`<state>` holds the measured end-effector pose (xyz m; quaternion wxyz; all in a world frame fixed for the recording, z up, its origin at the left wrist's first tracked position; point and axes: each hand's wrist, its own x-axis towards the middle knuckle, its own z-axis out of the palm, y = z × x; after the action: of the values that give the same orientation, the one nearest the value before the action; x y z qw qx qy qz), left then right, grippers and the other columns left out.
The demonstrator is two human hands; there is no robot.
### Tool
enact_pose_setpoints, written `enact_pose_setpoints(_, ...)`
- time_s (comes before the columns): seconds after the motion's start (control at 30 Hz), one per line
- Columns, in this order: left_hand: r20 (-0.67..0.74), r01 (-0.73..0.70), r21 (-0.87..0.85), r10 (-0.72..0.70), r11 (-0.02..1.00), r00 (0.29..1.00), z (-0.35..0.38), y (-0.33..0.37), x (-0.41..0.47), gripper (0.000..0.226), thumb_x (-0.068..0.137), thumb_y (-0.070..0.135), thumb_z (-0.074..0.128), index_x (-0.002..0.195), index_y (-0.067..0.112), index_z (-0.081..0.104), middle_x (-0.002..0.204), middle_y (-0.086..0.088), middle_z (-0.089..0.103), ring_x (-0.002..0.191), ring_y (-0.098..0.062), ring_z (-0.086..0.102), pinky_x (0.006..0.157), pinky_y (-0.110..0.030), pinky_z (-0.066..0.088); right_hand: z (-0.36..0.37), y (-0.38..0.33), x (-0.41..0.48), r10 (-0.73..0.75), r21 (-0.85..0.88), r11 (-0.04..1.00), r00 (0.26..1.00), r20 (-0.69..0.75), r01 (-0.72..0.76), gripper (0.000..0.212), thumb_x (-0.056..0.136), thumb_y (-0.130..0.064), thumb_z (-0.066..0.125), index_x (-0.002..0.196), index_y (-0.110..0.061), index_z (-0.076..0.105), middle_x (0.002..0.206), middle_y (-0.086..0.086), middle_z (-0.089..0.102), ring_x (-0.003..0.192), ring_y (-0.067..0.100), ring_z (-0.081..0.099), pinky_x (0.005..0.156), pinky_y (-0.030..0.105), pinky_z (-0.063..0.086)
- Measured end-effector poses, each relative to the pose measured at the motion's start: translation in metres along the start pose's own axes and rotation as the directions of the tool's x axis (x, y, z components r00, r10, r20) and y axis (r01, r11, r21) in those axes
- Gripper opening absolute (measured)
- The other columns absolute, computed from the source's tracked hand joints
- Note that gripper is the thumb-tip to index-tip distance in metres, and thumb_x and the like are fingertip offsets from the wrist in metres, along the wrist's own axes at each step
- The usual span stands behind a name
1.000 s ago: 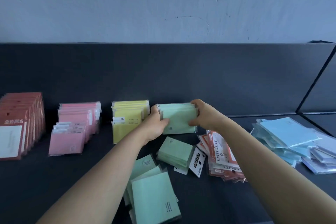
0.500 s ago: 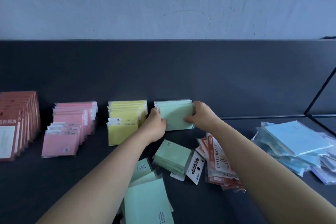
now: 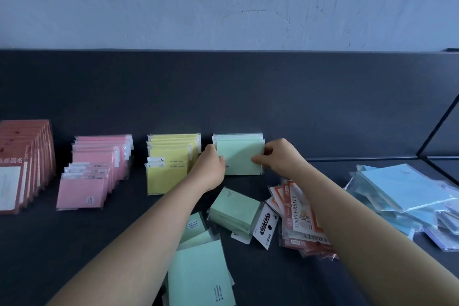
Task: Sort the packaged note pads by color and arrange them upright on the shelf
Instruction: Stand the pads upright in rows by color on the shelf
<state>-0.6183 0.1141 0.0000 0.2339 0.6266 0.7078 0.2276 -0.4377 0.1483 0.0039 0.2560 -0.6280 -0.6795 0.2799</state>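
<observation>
On the matte dark grey shelf point(image 3: 74, 243), glossy red-brown rectangular packs with white label panels point(image 3: 22, 169) stand upright in a row at the far left. Next come pink note pads in clear crinkled plastic sleeves point(image 3: 94, 174), then pale yellow sleeved note pads point(image 3: 169, 164), each kind filed upright one behind another.

The left grip point(image 3: 211, 169) has its thumb on the front of the foremost mint green sleeved note pad point(image 3: 239, 159), with the fingers curled round its left edge. The right grip point(image 3: 280, 156) pinches the same pad's right edge, thumb in front. That pad stands upright at the front of a short green row against the shelf's flat back panel point(image 3: 223, 94).

Nearer the camera, loose green pads point(image 3: 201, 276) lie flat and overlapping beside a small squared green stack point(image 3: 233, 211). To the right sprawl shiny orange-and-white packets printed "UNIVERSITY" point(image 3: 303, 218), then a slumped heap of light blue sleeved pads point(image 3: 402, 191).
</observation>
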Motion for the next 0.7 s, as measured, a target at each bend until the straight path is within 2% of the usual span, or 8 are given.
enact_pose_setpoints(0.13,-0.006,0.017,0.013,-0.017,1.000,1.000,-0.001,-0.002,0.001,0.018,0.101,0.022,0.038,0.101,0.005,0.044,0.077,-0.002,0.045,0.061,-0.016,0.042,0.057,-0.031,0.035,-0.005,-0.002,-0.002,0.002,-0.148,0.989,0.998,0.058,0.006,0.031,0.087,-0.032,0.067,0.082,-0.001,0.067,0.065,0.003,0.059,0.053,0.013,0.049,0.048,0.024,0.036)
enact_pose_setpoints(0.2,0.008,-0.004,0.055,0.004,0.998,1.000,0.000,-0.002,-0.001,0.019,0.101,0.022,0.039,0.106,0.004,0.046,0.082,-0.003,0.051,0.065,-0.016,0.047,0.061,-0.032,0.041,-0.003,-0.004,-0.003,-0.016,-0.213,0.976,0.995,0.094,0.036,0.034,0.090,-0.031,0.061,0.085,0.002,0.064,0.070,0.006,0.058,0.059,0.016,0.050,0.053,0.028,0.039)
enact_pose_setpoints(0.27,0.025,-0.022,0.067,0.021,0.997,0.999,0.000,-0.001,-0.004,0.020,0.102,0.020,0.038,0.111,0.003,0.044,0.086,-0.002,0.050,0.066,-0.013,0.047,0.056,-0.030,0.040,0.002,-0.007,-0.003,-0.032,-0.258,0.964,0.991,0.131,0.066,0.036,0.093,-0.031,0.055,0.091,0.004,0.062,0.080,0.010,0.060,0.067,0.020,0.053,0.062,0.032,0.044)
enact_pose_setpoints(0.3,0.030,-0.026,0.063,0.024,0.998,0.999,0.000,0.000,-0.004,0.020,0.102,0.019,0.038,0.113,0.003,0.044,0.086,-0.002,0.049,0.065,-0.012,0.046,0.054,-0.028,0.037,0.003,-0.008,-0.004,-0.034,-0.267,0.961,0.989,0.143,0.072,0.037,0.094,-0.031,0.054,0.092,0.005,0.061,0.082,0.011,0.060,0.069,0.021,0.054,0.064,0.033,0.044)
enact_pose_setpoints(0.37,0.031,-0.025,0.056,0.023,0.998,0.999,-0.001,-0.001,-0.005,0.020,0.102,0.019,0.038,0.113,0.004,0.045,0.089,-0.003,0.052,0.067,-0.013,0.047,0.060,-0.030,0.041,0.003,-0.007,-0.004,-0.025,-0.257,0.964,0.989,0.148,0.063,0.036,0.094,-0.032,0.054,0.092,0.003,0.061,0.082,0.010,0.060,0.069,0.021,0.054,0.064,0.033,0.044)
enact_pose_setpoints(0.53,0.001,-0.012,0.031,0.012,0.999,1.000,-0.005,-0.002,-0.010,0.016,0.101,0.022,0.040,0.103,0.007,0.044,0.081,-0.001,0.047,0.066,-0.015,0.044,0.069,-0.034,0.041,-0.001,-0.001,-0.006,-0.019,-0.229,0.972,0.993,0.115,0.045,0.030,0.088,-0.035,0.062,0.077,-0.008,0.056,0.072,0.005,0.062,0.062,0.018,0.054,0.056,0.030,0.041)
enact_pose_setpoints(0.7,-0.008,-0.081,0.017,0.081,0.997,0.997,-0.018,0.004,-0.022,0.018,0.101,0.023,0.041,0.103,0.005,0.041,0.097,-0.006,0.048,0.068,-0.009,0.037,0.073,-0.033,0.038,-0.002,-0.004,-0.013,-0.038,-0.212,0.976,0.998,0.053,0.048,0.031,0.085,-0.038,0.066,0.082,-0.010,0.054,0.076,0.002,0.059,0.063,0.015,0.052,0.054,0.028,0.039)
